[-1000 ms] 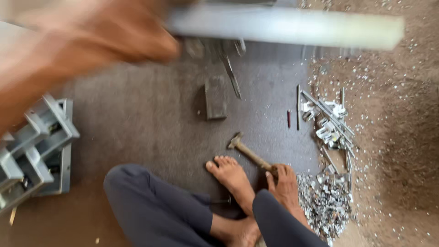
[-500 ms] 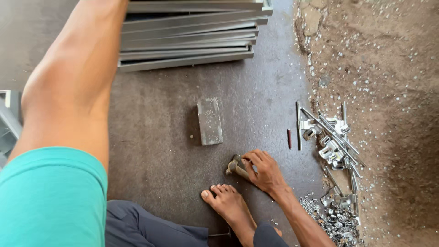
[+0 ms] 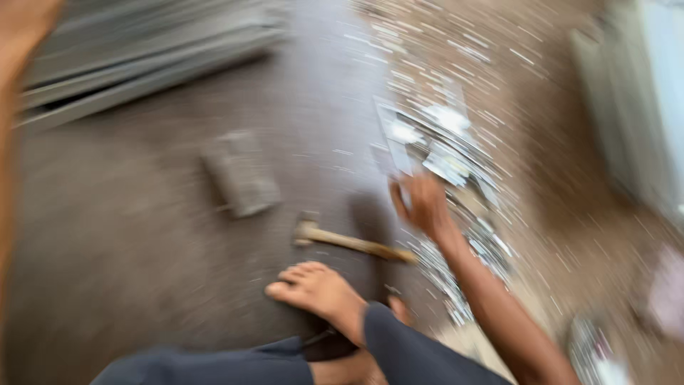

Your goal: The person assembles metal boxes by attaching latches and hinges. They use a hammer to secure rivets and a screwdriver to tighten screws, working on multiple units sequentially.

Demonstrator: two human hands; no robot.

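Note:
The picture is heavily blurred by motion. My right hand reaches out over a pile of shiny metal offcuts, fingers curled; the blur hides whether it holds a piece. A wooden-handled hammer lies on the dark floor mat just left of that hand, apart from it. My bare foot rests below the hammer. Only my left arm shows, along the left edge; its hand is out of frame.
A small grey metal block lies on the mat. Long grey metal profiles are stacked at the top left. Metal chips litter the brown ground to the right, and a pale upright object stands at the far right.
My right hand has let go of the hammer and moved up and right to the offcuts. The hammer now lies on the mat. The view has swung right.

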